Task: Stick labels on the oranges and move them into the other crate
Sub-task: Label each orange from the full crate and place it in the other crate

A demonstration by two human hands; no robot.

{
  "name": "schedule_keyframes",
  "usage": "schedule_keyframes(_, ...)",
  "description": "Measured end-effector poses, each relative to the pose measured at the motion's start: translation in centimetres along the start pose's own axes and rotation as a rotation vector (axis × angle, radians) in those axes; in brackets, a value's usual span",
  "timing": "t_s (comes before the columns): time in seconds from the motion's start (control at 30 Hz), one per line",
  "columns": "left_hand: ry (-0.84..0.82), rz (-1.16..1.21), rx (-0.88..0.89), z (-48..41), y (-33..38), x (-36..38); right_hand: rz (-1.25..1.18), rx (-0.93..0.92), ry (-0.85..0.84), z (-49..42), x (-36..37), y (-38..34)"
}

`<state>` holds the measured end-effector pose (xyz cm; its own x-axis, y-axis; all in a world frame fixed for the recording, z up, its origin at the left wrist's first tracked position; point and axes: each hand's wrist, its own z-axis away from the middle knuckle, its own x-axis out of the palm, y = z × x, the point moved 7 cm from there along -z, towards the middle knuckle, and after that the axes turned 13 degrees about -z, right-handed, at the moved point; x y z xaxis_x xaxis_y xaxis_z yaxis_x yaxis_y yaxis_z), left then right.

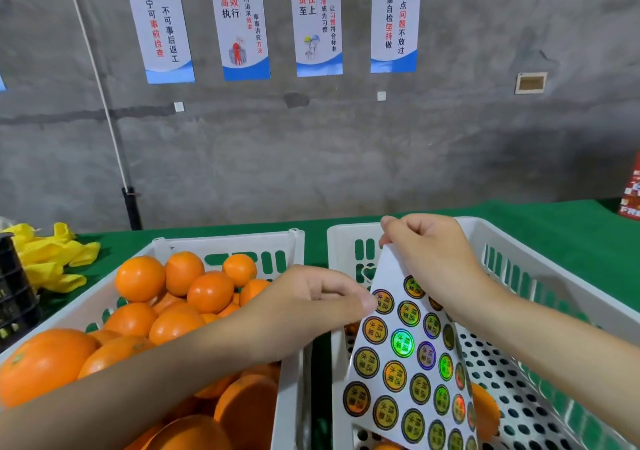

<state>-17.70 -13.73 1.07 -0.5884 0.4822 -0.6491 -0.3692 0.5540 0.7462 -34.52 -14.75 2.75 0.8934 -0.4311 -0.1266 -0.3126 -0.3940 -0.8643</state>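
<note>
Head view. Two white slotted crates stand side by side on the green-covered desk [554, 221], near its front edge.

The left crate [221, 242] is heaped with oranges [173, 311]. The right crate [519, 276] shows mostly bare perforated floor, and one orange [485, 404] lies in it, partly hidden behind the label sheet [405, 363].

The label sheet hangs upright over the gap between the two crates and the near-left part of the right crate. It carries rows of round holographic labels.

- Right hand [426, 252]: clenched on the sheet's top corner, pinching it between thumb and fingers above the right crate.
- Left hand [322, 297]: reaches across the left crate. The fingers are curled, and the thumb tip presses on the label [383, 302] at the sheet's upper left edge.

Yellow gloves [52, 259] lie at the desk's left edge, beside a black crate [14, 294]. Four posters [239, 24] hang on the grey wall behind the desk.
</note>
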Motion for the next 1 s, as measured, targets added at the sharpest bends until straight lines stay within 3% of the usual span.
schedule_keyframes(0.17,0.141,-0.025,-0.034,-0.5,-1.7,-0.3,0.010,-0.058,0.007,0.3,0.0,-0.9)
schedule_keyframes(0.27,0.341,0.044,-0.107,-0.3,-2.6,-2.2,0.216,-0.267,0.018,1.0,0.0,-2.8)
schedule_keyframes(0.4,0.529,0.034,-0.108,-0.2,-3.4,-4.1,0.318,-0.460,-0.245,2.6,2.4,-4.2)
schedule_keyframes(0.5,0.526,0.035,-0.025,0.0,-2.8,-4.2,0.339,-0.399,-0.390,3.2,3.8,-2.9)
schedule_keyframes(0.8,0.458,-0.030,0.108,0.0,-1.6,-3.8,0.251,-0.388,-0.377,3.2,3.5,-3.0)
schedule_keyframes(1.0,0.434,-0.011,0.044,0.0,-2.5,-3.4,0.329,-0.403,-0.413,3.4,3.6,-3.2)
